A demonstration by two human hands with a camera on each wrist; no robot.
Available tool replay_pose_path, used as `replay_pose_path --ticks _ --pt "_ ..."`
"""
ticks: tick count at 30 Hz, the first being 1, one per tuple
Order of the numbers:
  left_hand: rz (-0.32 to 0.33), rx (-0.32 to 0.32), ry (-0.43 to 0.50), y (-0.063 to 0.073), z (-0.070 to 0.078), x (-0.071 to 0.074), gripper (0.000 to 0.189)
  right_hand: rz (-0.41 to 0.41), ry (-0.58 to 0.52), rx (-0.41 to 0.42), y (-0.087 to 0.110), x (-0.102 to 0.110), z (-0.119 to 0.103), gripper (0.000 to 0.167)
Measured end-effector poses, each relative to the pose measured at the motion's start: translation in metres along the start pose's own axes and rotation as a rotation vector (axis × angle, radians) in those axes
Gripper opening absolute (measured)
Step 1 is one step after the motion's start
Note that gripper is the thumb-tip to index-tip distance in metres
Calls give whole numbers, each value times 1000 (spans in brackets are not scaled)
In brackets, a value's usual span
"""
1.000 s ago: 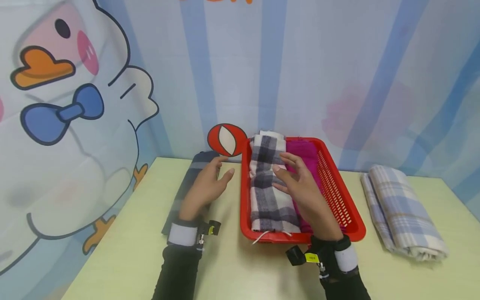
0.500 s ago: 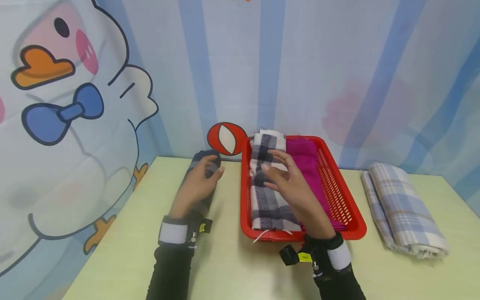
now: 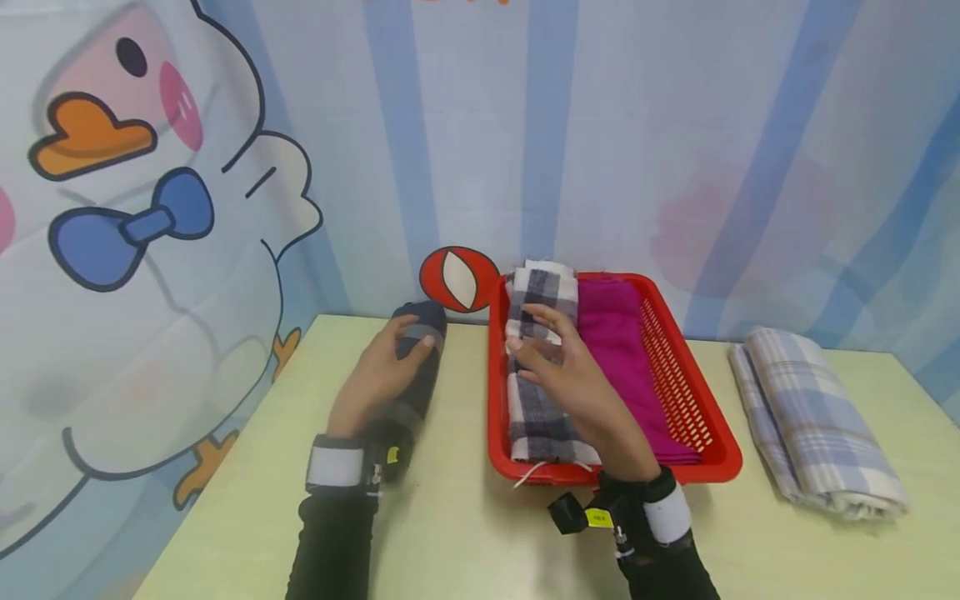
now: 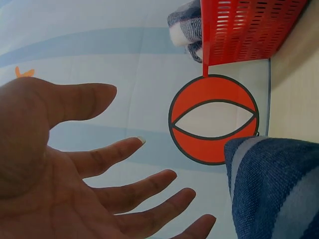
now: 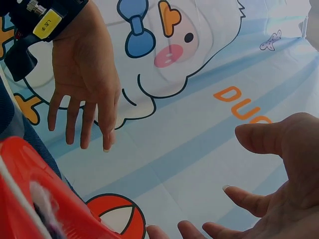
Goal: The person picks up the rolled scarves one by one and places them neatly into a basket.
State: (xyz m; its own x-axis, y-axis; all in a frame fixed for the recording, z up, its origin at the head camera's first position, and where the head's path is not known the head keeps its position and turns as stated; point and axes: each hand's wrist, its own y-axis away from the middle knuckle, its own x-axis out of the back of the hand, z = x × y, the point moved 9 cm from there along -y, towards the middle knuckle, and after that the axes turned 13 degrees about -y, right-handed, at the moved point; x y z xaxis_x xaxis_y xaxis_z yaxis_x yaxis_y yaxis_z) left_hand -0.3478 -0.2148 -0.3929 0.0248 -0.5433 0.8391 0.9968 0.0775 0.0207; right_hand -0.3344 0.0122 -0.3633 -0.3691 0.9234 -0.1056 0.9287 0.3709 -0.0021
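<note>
My left hand (image 3: 375,379) hovers over a rolled or folded navy striped cloth (image 3: 424,320) on the left of the table, fingers spread and holding nothing. In the left wrist view, the cloth (image 4: 274,186) lies beyond the fingertips, apart from them. My right hand (image 3: 577,383) hangs above a red plastic basket (image 3: 729,454), its fingers loosely bent around air. Inside the basket, a black-and-white checked cloth (image 3: 536,417) lies along the left side. Beside it is a magenta cloth (image 3: 618,358). The right wrist view shows both hands raised with nothing held.
A folded blue-and-white plaid cloth (image 3: 813,417) lies on the pale table (image 3: 465,533) right of the basket. A printed backdrop (image 3: 480,150) with a cartoon duck hangs behind and along the left. A white cord (image 3: 531,472) sticks out at the basket's front rim.
My left hand has moved left and now overlaps the navy cloth more. My right hand has drifted left across the basket, toward the checked cloth. The cloths and basket stay put.
</note>
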Motion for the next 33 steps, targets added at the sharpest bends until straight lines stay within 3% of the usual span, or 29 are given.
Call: replay_pose_path --ticks 9,19,33 --pt "-19 47 -4 -2 -14 4 63 -36 -16 17 -1 -13 -2 64" --pt "-50 106 -32 0 -32 6 64 -5 11 -13 -4 -24 2 62" --pt "-101 135 -12 2 -51 -1 67 -44 -14 -20 -8 -42 8 64"
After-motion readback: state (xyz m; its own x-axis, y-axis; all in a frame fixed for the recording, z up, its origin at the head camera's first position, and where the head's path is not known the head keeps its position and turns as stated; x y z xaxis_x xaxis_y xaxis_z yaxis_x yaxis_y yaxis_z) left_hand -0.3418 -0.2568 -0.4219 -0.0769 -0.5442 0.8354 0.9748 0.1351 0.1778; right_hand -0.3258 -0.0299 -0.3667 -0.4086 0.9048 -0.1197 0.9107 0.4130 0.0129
